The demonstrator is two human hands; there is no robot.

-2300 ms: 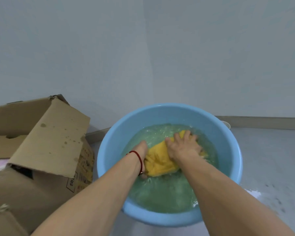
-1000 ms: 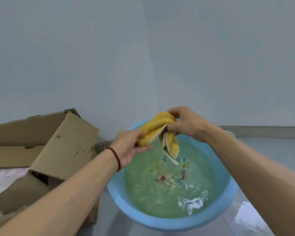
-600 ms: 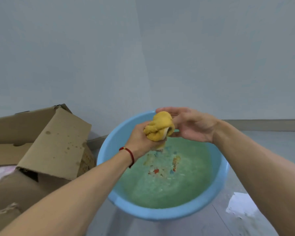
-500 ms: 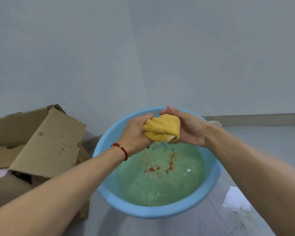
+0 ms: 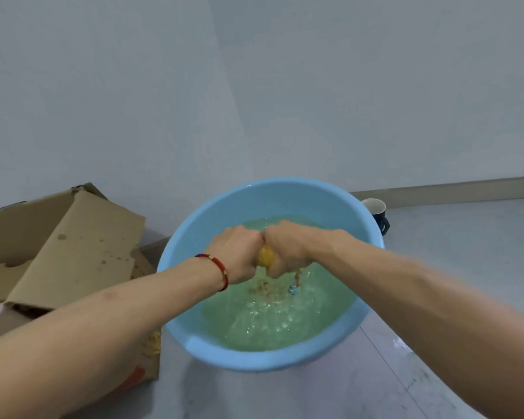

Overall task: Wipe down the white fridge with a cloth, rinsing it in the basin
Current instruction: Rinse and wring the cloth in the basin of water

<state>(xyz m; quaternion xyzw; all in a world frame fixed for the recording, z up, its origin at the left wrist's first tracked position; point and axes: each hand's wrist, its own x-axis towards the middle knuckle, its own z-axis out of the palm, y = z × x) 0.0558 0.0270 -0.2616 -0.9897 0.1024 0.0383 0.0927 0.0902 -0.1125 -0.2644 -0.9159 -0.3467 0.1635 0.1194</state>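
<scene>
Blue basin on floor, filling middle; greenish water inside, rim all round. Both fists meeting above water, blocking basin centre. Cardboard box close against basin's left side, flap tilted up; no passage there. Dark mug just beside basin's far-right rim, near skirting. Wall close behind basin. Bare floor right of basin and along near edge.

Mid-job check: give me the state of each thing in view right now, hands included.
left hand: gripping the cloth
right hand: gripping the cloth
cloth: bunched between both hands, above the water, dripping
basin: upright, holding greenish rippling water
mug: upright behind the basin
cardboard box: flaps open, stained
</scene>
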